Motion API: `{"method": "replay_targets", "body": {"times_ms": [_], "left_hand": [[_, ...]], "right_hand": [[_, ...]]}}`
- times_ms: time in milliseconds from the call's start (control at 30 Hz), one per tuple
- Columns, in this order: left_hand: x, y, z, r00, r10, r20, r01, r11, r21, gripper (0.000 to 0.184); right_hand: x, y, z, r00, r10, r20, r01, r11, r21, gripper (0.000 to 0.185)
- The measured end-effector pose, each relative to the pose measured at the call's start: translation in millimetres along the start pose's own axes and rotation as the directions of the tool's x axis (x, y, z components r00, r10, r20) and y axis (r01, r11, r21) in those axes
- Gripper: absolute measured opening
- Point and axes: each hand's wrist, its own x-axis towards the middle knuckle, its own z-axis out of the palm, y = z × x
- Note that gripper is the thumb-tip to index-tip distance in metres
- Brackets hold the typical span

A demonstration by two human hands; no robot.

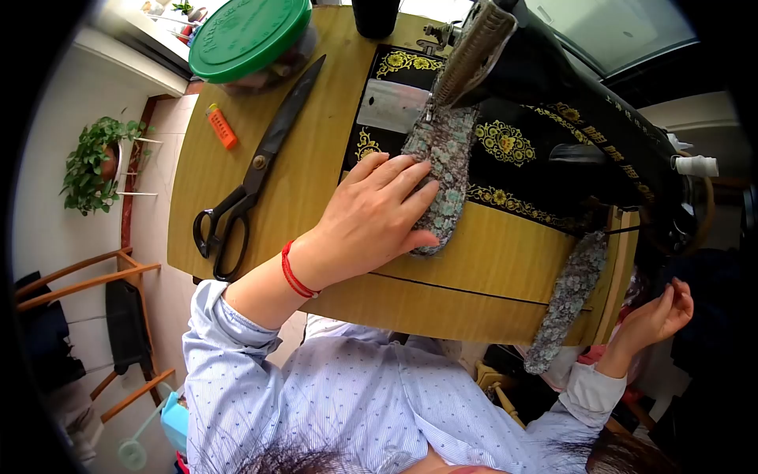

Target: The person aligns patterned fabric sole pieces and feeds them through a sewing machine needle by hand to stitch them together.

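Observation:
My left hand [379,209], with a red string bracelet at the wrist, lies flat with spread fingers on a grey-green patterned fabric strip [452,170]. The strip's far end is under the needle area of a black sewing machine [553,71] with gold decoration. Off to the right, beyond the table's edge, my right hand [663,316] is raised with loosely bent fingers and nothing visible in it. A second patterned fabric piece [567,304] hangs over the table's right front edge, between my body and the machine's wheel side.
Large black scissors [259,162] lie on the wooden table [316,118], left of my left hand. Beside them are an orange lighter [221,126] and a green-lidded container [251,35]. A dark cup [377,17] stands at the back; a white thread spool [696,166] is at the machine's right.

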Motion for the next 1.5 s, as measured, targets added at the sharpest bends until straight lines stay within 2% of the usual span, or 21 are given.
{"method": "replay_targets", "body": {"times_ms": [33,100,133,167,300,400,433,533,567,667,1500], "left_hand": [[-0.2,0.1,-0.6,1.0,-0.004,0.008,0.004,1.0,0.005,0.056],[0.2,0.1,-1.0,1.0,-0.009,0.012,0.009,1.0,0.012,0.056],[0.0,-0.2,-1.0,1.0,-0.009,0.014,0.009,1.0,0.01,0.057],[-0.6,-0.5,-1.2,1.0,-0.01,0.017,0.01,1.0,0.009,0.057],[-1.1,-1.5,-0.6,1.0,-0.008,0.023,0.008,1.0,0.009,0.058],[-0.5,-1.9,-0.3,1.0,0.001,0.017,-0.002,1.0,0.028,0.061],[-0.6,-1.8,-0.3,1.0,-0.003,0.019,0.002,1.0,0.024,0.062],[-0.8,-2.6,1.3,1.0,-0.001,0.021,0.001,1.0,0.021,0.064],[-0.9,-2.9,1.7,1.0,0.0,0.02,0.0,1.0,0.02,0.064],[-1.1,-2.5,2.3,0.999,-0.006,0.033,0.005,1.0,0.024,0.065],[-1.4,-2.5,7.2,0.999,-0.028,0.044,0.024,0.996,0.088,0.071]], "right_hand": [[1.0,-11.9,10.1,1.0,-0.005,-0.001,0.005,1.0,-0.002,0.017],[2.0,-31.9,40.9,0.952,-0.108,0.285,0.123,0.992,-0.035,0.021],[5.3,-35.3,51.5,0.887,-0.163,0.433,0.184,0.983,-0.009,0.024],[5.1,-45.6,66.6,0.83,-0.14,0.541,0.129,0.99,0.058,0.023],[3.8,-70.8,121.8,0.531,-0.168,0.831,0.223,0.973,0.054,0.027],[-7.6,-75.6,153.7,0.299,-0.226,0.927,0.394,0.914,0.095,0.037],[-13.7,-76.1,161.8,0.301,-0.227,0.926,0.392,0.915,0.097,0.037],[-28.4,-72.9,180.3,0.083,-0.165,0.983,0.503,0.858,0.102,0.052],[-31.8,-71.6,184.3,0.085,-0.167,0.982,0.504,0.857,0.102,0.052],[-38.6,-69.7,194.1,-0.013,-0.205,0.979,0.543,0.82,0.179,0.055],[-48.3,-55.5,204.8,-0.031,-0.122,0.992,0.679,0.726,0.11,0.066]]}}
